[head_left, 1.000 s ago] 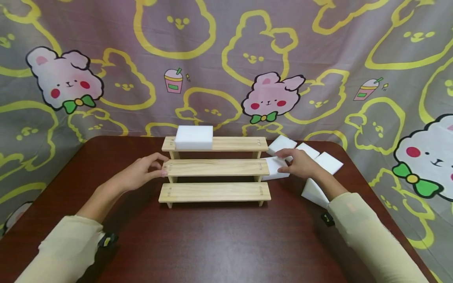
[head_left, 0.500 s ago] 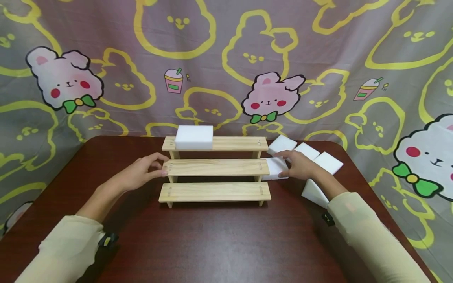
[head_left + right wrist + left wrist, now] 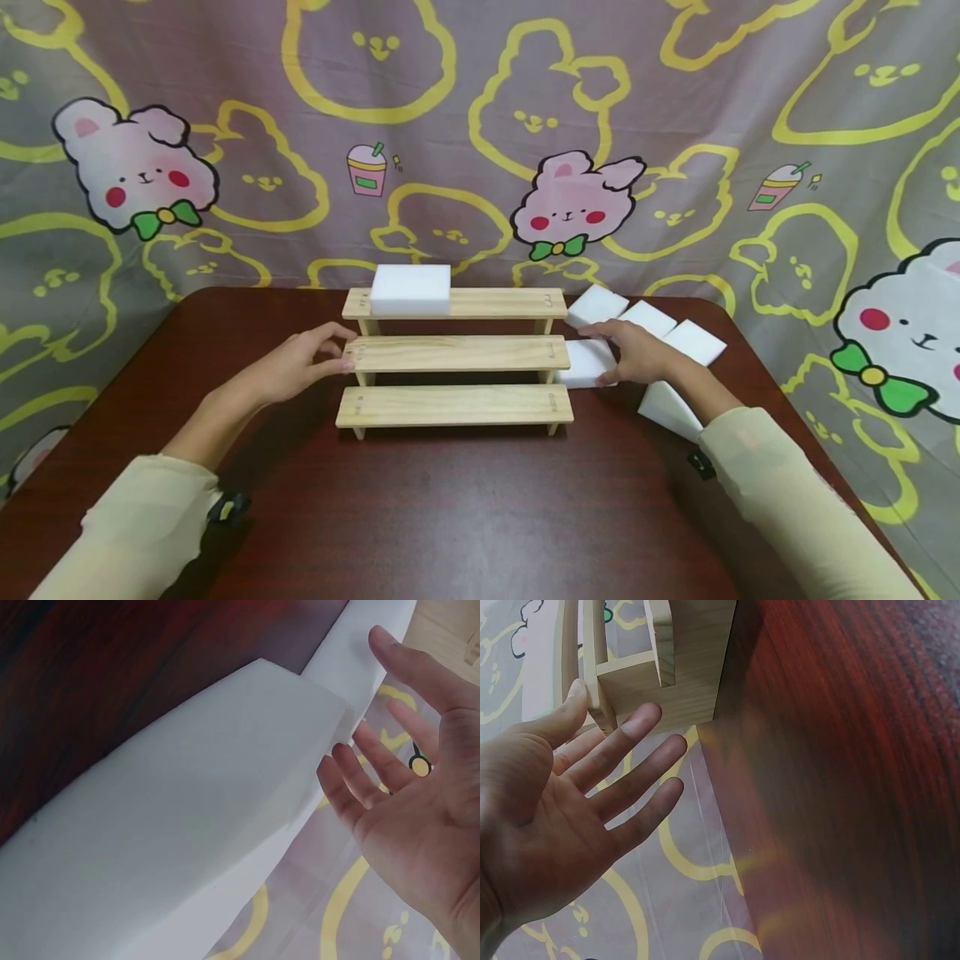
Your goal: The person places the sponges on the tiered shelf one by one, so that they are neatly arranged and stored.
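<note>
A three-tier light wooden stand (image 3: 457, 407) stands at the table's middle. At the left end of its middle tier, my left hand (image 3: 296, 360) pinches the plank between thumb and index finger; the other fingers (image 3: 664, 754) stay extended in the left wrist view. Beside the stand's right end, my right hand (image 3: 636, 352) holds a flat white foam block (image 3: 587, 363), thumb at the near side and fingers at the far side. The tier's end overlaps part of this block. Another white foam block (image 3: 410, 287) rests on the top tier, toward the left.
Several more white foam blocks (image 3: 694, 342) lie at the right on the dark red table (image 3: 480, 508). A tilted foam block (image 3: 667, 408) sits below my right wrist and fills much of the right wrist view. A patterned curtain (image 3: 450, 125) hangs behind.
My right hand and the foam block it holds have shifted slightly toward me, and more of that block's top shows. The left hand keeps its place on the middle tier.
</note>
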Demonstrator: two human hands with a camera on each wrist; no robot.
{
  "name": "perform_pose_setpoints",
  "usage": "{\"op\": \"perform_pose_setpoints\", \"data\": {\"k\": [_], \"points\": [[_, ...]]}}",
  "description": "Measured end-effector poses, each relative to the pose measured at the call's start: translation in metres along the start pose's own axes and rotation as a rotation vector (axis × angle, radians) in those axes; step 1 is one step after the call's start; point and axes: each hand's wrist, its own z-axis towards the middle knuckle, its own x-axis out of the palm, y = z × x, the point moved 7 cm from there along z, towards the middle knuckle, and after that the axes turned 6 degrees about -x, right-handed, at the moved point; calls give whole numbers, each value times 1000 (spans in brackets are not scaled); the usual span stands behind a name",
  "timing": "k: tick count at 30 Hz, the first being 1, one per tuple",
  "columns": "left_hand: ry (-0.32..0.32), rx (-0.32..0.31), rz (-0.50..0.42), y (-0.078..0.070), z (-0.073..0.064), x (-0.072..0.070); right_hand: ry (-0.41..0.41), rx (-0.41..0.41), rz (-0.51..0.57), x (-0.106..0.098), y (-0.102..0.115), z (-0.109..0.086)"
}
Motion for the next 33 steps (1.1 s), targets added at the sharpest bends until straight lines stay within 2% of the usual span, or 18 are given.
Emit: {"op": "perform_pose_setpoints", "data": {"k": [6, 13, 21, 26, 33], "points": [[1, -1, -2, 0, 0, 1, 21, 18, 13, 3, -2, -4], [7, -3, -7, 0, 0, 2, 0, 19, 13, 2, -4, -8], [-1, -3, -1, 1, 1, 0, -60, -38, 45, -4, -3, -12], [6, -9, 1, 1, 1, 1, -76, -12, 67, -7, -4, -11], [6, -13, 3, 2, 1, 2, -125, 23, 41, -16, -4, -9]]}}
